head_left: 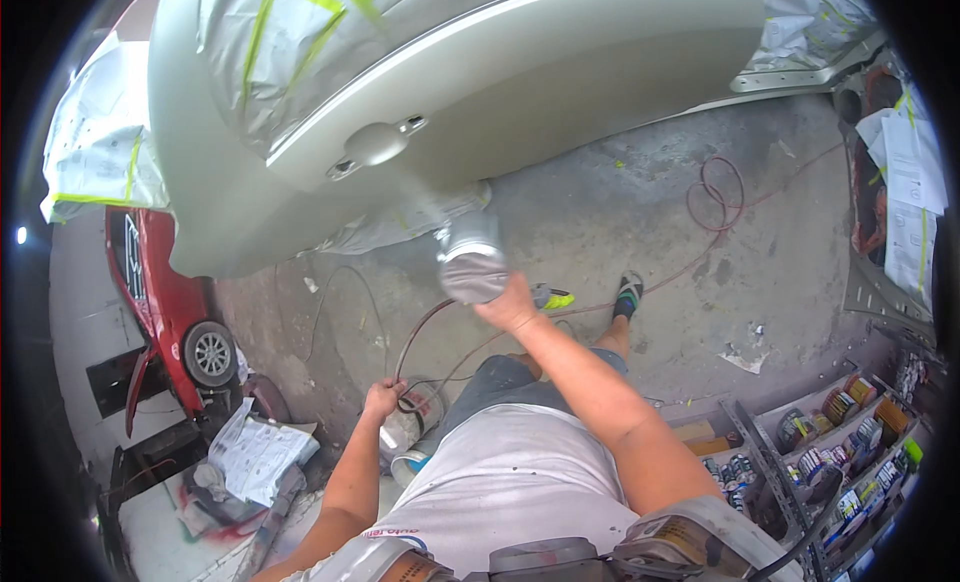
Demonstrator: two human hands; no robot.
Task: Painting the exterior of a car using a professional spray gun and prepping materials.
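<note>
My right hand (508, 304) is closed around a spray gun (473, 265), whose round silvery cup hides most of its body. A faint pale mist shows between the gun and the car door (570, 82), apart from its surface. This door is a light grey-green, with a bare handle recess (376, 144). Lower and to the left, my left hand (383, 396) is closed on a dark red air hose (412, 337), which curves up toward the spray gun.
Masking film (300, 62) with bright yellow-green tape covers the upper door area. A red car (165, 292) stands at left. Hose loops (718, 194) lie on the concrete floor. Beside my left leg stands a whitish bucket (425, 407). Shelves of cans (840, 437) are at lower right.
</note>
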